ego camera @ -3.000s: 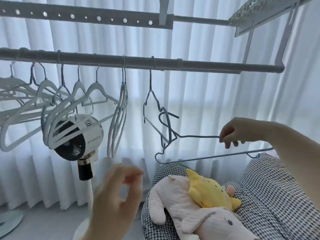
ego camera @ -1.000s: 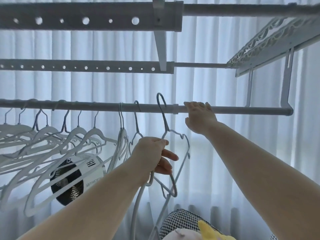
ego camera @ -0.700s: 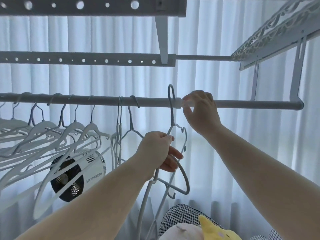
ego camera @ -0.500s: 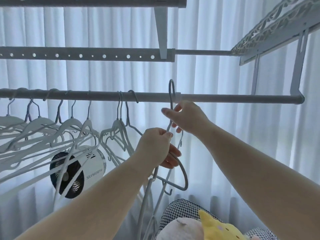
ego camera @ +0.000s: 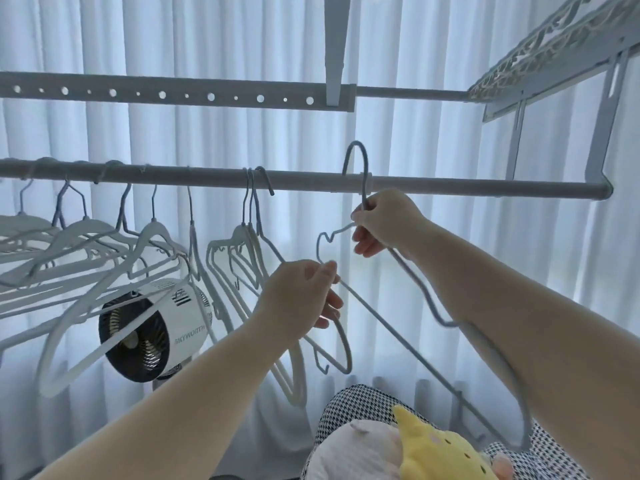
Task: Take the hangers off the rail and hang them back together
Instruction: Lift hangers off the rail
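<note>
- Holding a blue wire hanger (ego camera: 355,143) up at the rail (ego camera: 485,190), hook raised clear above the bar rather than seated on it.
- Gripping the hanger's neck just under the hook with the right hand (ego camera: 384,220), fingers curled round the wire.
- Pinching the same hanger's left shoulder wire between thumb and fingertips of the left hand (ego camera: 298,296); apparently also carrying a second pale hanger (ego camera: 347,355) that dangles below that hand, grip hidden.
- Hanging along the rail to the left: a crowded row of pale hangers (ego camera: 152,230), tilted and overlapping, in front of a small white fan (ego camera: 152,327).
- Lying directly below: a yellow plush toy (ego camera: 436,448) on a checked cushion (ego camera: 343,407).
- Likely trouble: hook tip snagging on the collar joint in the rail right behind it, or dropping short of the bar if lowered at an angle.
- Also likely: thin wire twisting between two grips, or the dangling hanger catching in the held one and slipping free onto the cushion.
</note>
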{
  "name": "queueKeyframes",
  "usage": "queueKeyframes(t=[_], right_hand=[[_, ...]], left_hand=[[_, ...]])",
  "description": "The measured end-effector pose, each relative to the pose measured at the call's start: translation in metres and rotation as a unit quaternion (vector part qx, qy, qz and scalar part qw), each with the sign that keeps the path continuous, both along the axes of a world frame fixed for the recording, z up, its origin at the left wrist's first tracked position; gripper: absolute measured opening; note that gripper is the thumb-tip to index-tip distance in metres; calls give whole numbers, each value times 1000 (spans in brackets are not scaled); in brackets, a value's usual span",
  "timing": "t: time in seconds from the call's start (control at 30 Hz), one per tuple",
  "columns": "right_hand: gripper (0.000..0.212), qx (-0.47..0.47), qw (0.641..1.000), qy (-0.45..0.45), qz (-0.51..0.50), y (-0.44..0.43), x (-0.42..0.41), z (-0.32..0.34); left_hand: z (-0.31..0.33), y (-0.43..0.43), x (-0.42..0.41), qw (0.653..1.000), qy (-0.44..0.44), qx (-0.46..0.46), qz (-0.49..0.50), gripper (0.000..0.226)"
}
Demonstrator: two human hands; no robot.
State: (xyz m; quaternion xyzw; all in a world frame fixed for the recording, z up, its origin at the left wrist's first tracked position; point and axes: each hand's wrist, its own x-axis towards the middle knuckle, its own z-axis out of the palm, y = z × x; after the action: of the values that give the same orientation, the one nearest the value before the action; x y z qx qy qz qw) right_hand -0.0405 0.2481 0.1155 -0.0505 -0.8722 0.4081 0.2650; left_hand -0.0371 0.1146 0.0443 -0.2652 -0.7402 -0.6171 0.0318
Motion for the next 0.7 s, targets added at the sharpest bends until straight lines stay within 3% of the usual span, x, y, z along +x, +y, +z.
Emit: queueKeyframes(t=[0.17,0.37,0.53,0.7], right_hand=[[16,15,1000,10,-17,-1,-15,6],[33,48,996,9,-74,-1,-41,1],[16,46,996,-38,-73,2,-47,-8],[26,81,991,-52,-89,2,-42,-14]], left_hand=[[-15,-18,-2,997,58,-33,43,20],[-24,-44,-5,994,77,-23,81,38],[-29,-56,-6,992,75,-20,99,40],[-31,-61,-13,983,60,-93,144,54]])
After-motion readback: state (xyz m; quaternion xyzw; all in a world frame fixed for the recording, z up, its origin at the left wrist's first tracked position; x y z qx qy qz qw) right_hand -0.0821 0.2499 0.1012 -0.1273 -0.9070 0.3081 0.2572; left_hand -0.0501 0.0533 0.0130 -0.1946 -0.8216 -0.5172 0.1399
